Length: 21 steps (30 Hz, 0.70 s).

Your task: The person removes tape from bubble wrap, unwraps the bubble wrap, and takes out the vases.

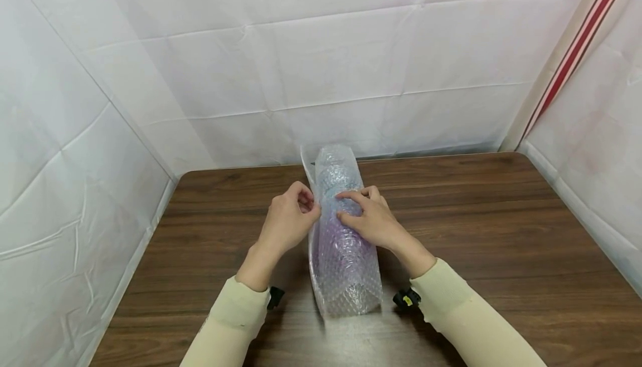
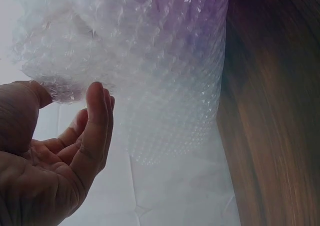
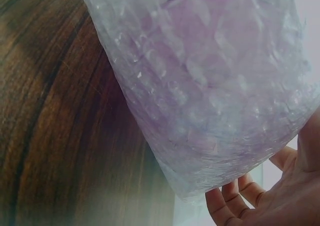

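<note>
White sheeting (image 1: 60, 133): hung at the left and behind the wooden table (image 1: 491, 216).
Left hand (image 1: 288, 219): set at the left side of the bubble wrap (image 1: 351, 297), whose edge is pinched between thumb and fingers.
Bubble wrap: folded around a purple-and-blue object (image 1: 345, 236), laid lengthwise mid-table; a loose flap is raised along its left.
Right hand (image 1: 376, 219): rested on the wrap's right side, fingers spread, thumb held apart from forefinger.
Red-striped band (image 1: 577, 58): hung at far right.
</note>
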### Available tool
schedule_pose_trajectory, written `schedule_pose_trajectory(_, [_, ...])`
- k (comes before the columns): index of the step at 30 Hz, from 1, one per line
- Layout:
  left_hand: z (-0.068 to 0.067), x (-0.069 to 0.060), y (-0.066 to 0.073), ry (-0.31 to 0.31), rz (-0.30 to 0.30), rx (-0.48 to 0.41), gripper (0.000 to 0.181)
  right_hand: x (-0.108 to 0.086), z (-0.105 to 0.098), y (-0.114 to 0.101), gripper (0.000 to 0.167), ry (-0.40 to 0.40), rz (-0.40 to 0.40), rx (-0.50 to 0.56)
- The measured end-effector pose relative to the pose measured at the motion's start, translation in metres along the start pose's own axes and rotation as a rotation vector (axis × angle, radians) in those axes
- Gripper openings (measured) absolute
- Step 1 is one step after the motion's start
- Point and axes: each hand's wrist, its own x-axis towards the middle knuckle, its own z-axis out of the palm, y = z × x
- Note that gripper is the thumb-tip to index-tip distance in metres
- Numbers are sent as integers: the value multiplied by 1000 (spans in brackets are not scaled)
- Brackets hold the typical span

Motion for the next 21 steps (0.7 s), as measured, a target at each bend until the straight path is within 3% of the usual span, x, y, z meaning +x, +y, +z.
schedule_pose_trajectory(12, [-9,-1,-9,-41,-18,11,37,1,1,2,45,2,2,6])
schedule_pose_trajectory(21, [-13,-3,-17,-50,-2,43,42,1,3,3,45,3,-11,10])
